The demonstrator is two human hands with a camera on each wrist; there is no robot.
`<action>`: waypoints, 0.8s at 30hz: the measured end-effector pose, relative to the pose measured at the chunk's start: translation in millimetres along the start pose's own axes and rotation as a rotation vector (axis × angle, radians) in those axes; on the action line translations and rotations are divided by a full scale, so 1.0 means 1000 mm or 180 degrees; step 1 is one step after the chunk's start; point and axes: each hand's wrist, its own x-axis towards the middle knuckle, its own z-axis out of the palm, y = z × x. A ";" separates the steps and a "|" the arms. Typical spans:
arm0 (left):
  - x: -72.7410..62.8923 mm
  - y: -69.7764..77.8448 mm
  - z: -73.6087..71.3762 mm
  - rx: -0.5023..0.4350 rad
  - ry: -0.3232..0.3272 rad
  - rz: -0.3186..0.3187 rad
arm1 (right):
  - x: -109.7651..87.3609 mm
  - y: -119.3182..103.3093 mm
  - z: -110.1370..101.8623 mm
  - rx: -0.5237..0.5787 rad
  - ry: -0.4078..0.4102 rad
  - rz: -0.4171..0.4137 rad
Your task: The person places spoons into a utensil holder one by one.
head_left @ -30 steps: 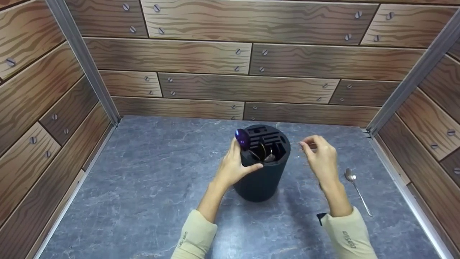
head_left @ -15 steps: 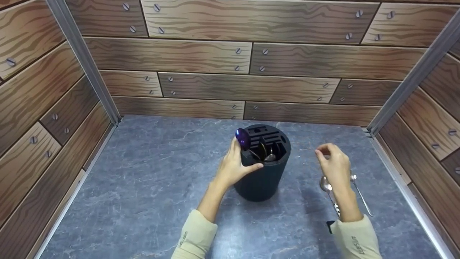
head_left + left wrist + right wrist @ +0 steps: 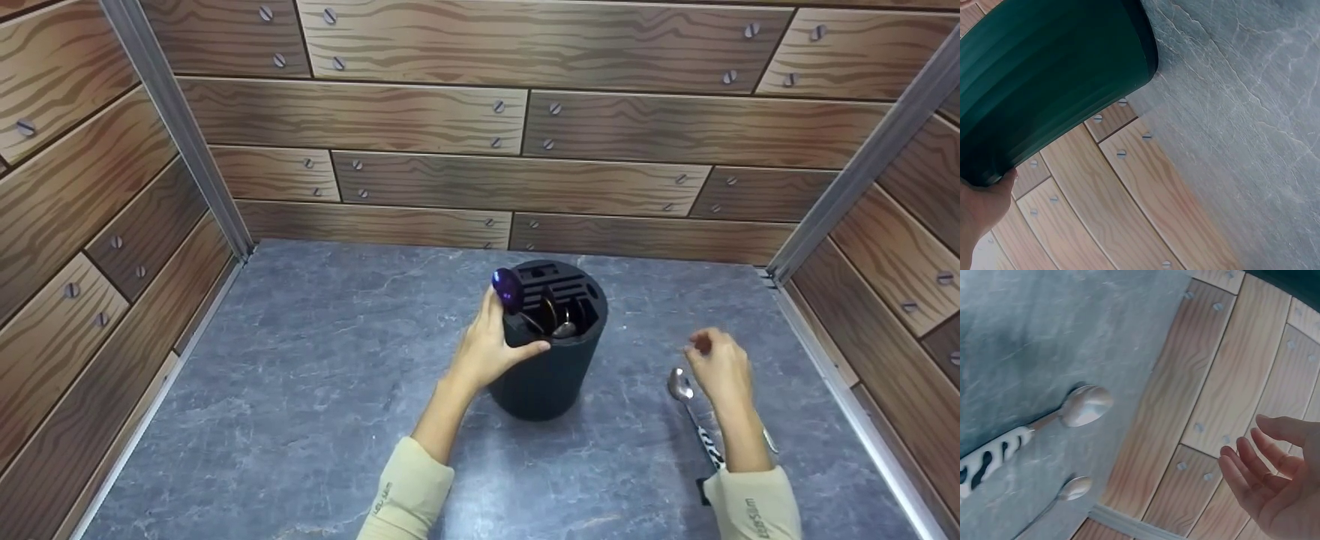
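My left hand (image 3: 484, 352) grips the upper rim of a dark green, round utensil holder (image 3: 540, 382), with the thumb across its front and the fingers along its left side. A shiny purple spoon head (image 3: 508, 289) sticks up at the holder's left rim, and more cutlery (image 3: 565, 328) shows inside the front opening. Off to the right, my right hand (image 3: 721, 367) hovers with loosely bent fingers and holds nothing. Just left of it lies a spoon with a black-and-white patterned handle (image 3: 709, 444). A smaller metal spoon (image 3: 1077, 488) lies beside that one, mostly hidden by my right arm in the head view.
Slots (image 3: 555, 279) cover the back part of the holder's top. Grey marbled tabletop (image 3: 322, 375) spreads around it. Wood-patterned walls (image 3: 420, 120) enclose the back and both sides, with metal strips (image 3: 847, 435) along the table's side edges.
My right hand has moved right and toward me, uncovering the patterned spoon and covering most of the smaller one. My left hand and the holder have stayed in place.
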 end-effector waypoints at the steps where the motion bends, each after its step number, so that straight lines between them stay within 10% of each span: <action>1: 0.000 0.000 0.000 0.0007 0.0005 0.0005 | -0.001 0.004 0.000 -0.0046 -0.0070 0.0025; 24: 0.000 0.000 0.000 -0.0021 -0.0044 0.0036 | -0.014 0.054 0.007 -0.0633 -0.1856 0.0681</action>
